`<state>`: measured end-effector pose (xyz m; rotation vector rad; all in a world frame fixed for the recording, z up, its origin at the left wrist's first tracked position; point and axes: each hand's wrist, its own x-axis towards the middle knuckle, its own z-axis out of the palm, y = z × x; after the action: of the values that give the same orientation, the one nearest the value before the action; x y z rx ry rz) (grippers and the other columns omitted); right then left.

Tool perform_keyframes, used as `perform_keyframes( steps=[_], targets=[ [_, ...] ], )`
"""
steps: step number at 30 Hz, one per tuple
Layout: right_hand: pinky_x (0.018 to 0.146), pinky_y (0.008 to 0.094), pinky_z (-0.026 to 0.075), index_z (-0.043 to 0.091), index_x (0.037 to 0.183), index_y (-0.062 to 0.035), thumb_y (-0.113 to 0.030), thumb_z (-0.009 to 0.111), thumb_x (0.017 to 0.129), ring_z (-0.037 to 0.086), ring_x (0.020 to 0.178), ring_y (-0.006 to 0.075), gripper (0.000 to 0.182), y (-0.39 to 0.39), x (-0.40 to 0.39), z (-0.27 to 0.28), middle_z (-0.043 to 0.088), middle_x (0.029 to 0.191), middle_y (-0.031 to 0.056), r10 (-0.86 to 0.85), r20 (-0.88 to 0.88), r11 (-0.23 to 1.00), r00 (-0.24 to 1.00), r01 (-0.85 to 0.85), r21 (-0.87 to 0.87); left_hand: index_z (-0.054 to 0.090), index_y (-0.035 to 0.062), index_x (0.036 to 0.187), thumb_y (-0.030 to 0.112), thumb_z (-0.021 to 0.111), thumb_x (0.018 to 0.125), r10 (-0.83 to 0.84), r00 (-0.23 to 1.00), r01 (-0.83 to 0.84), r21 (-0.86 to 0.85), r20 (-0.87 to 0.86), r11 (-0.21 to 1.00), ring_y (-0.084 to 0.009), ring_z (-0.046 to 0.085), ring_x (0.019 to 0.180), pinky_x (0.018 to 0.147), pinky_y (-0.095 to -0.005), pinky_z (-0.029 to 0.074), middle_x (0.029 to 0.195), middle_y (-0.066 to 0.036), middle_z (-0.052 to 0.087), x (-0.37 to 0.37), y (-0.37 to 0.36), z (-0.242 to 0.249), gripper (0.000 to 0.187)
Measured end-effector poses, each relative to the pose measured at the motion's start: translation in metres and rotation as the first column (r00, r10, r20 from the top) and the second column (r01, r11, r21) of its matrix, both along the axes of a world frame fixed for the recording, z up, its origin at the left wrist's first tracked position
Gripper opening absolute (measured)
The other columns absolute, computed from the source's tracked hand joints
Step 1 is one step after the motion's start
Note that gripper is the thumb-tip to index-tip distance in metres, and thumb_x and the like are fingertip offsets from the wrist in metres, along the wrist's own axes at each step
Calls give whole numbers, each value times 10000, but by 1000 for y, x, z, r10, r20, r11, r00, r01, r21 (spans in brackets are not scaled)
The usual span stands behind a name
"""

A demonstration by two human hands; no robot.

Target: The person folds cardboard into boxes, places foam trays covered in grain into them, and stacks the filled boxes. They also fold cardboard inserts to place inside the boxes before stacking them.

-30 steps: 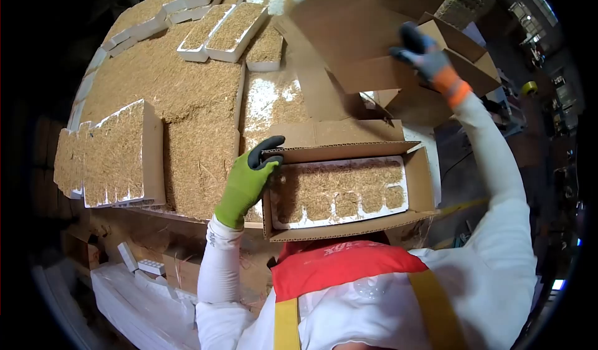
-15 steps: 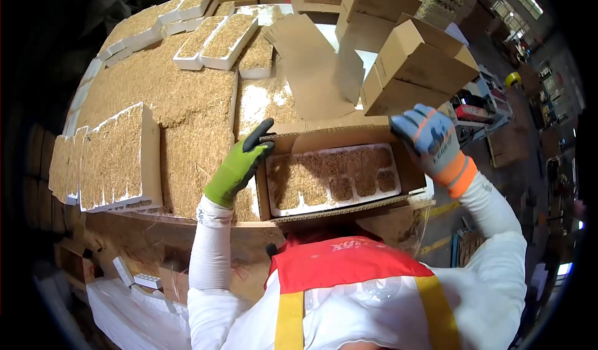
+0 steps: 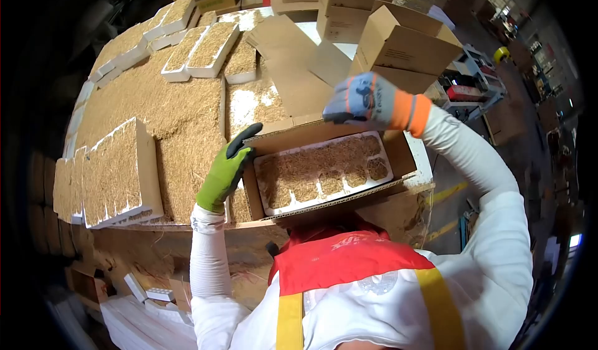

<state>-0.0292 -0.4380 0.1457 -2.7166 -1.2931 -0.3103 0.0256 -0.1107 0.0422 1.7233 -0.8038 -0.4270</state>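
An open cardboard box stands at the table's near edge. In it lies a white foam tray with cells full of brown shavings-like filling. My left hand, in a green glove with dark fingertips, grips the box's left end near the far corner, one digit stretched out past the rim. My right hand, in a blue-grey glove with an orange cuff, hovers over the box's far wall. Its fingers are curled together and pointing left; whatever they hold, if anything, is hidden.
Loose shavings cover the table's left side. Filled foam trays stand there, one stack near left, others farther back. Flat cardboard and an open carton lie beyond the box. A cart with tools stands right.
My right hand has swung left from the box's right end to above its far wall. My left hand stays at the left end. The whole view has shifted slightly.
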Motion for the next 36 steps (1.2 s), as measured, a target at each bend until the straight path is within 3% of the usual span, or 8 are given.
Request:
perform_keyframes(
  steps=[14, 20, 25, 27, 29, 32, 33, 36],
  targets=[
    [748, 408, 514, 614, 1063, -180, -252, 721, 679, 559, 1011, 311, 405, 13, -75, -74, 546, 1108, 92, -50, -278, 962, 959, -29, -270, 547, 69, 1322, 342, 467, 1011, 130, 991, -132, 70, 27, 989, -227, 557, 1166, 986, -326, 417, 1268, -122, 608, -4, -9, 5, 422],
    [834, 457, 479, 599, 1189, -163, -300, 724, 755, 555, 1053, 346, 472, 12, -55, -94, 520, 1183, 145, -192, -615, 973, 765, 67, -221, 295, 131, 1505, 378, 354, 1035, 106, 974, -115, -34, -202, 993, -215, 349, 1378, 1072, -351, 338, 1511, -116, 356, -29, 24, -28, 534],
    [748, 435, 503, 592, 1164, -157, -256, 727, 748, 571, 984, 352, 449, 30, -65, -87, 527, 1098, 143, -209, -555, 957, 805, 52, -285, 301, 17, 1455, 306, 692, 874, 318, 880, -264, 194, -352, 945, -261, 584, 1121, 934, -335, 483, 1259, -164, 577, -56, -17, -64, 758],
    [745, 439, 502, 591, 1170, -141, -250, 726, 746, 577, 962, 349, 458, 18, -71, -96, 547, 1073, 135, -162, -475, 982, 865, 96, -160, 467, 68, 1299, 218, 705, 866, 360, 745, -278, 229, -562, 933, -77, 614, 678, 545, -211, 476, 907, -32, 673, -53, -25, -50, 517],
    [751, 374, 508, 600, 1193, -113, -184, 685, 826, 606, 934, 282, 383, 3, -76, -74, 602, 1021, 125, -141, -552, 973, 822, 219, 77, 528, 82, 1204, 209, 708, 862, 414, 701, -294, 294, -581, 910, -60, 589, 656, 527, -194, 448, 857, -12, 664, -51, -19, -45, 407],
    [804, 286, 505, 600, 1204, -43, -151, 597, 943, 604, 969, 153, 283, -34, -91, -29, 640, 1078, 80, -40, -548, 579, 836, 466, 669, 551, -5, 1188, 246, 694, 885, 386, 719, -350, 178, -578, 920, -101, 629, 814, 677, -225, 506, 949, -49, 658, -50, 3, -70, 418],
    [864, 283, 496, 576, 1212, -7, -183, 584, 959, 591, 1007, 139, 308, -58, -111, -39, 628, 1146, 61, -67, -685, 123, 725, 688, 715, 541, -27, 1206, 212, 670, 905, 398, 710, -375, 166, -581, 912, -135, 629, 903, 790, -260, 519, 1031, -74, 643, -46, 17, -88, 405],
    [959, 299, 464, 488, 1332, -30, -200, 534, 986, 562, 1120, 161, 388, -115, -116, -208, 559, 1293, 81, -76, -795, -237, 602, 764, 600, 540, -63, 1248, 190, 583, 955, 335, 786, -331, 104, -519, 938, -196, 573, 1112, 984, -327, 458, 1207, -113, 596, -41, 62, -125, 390]
  ],
)
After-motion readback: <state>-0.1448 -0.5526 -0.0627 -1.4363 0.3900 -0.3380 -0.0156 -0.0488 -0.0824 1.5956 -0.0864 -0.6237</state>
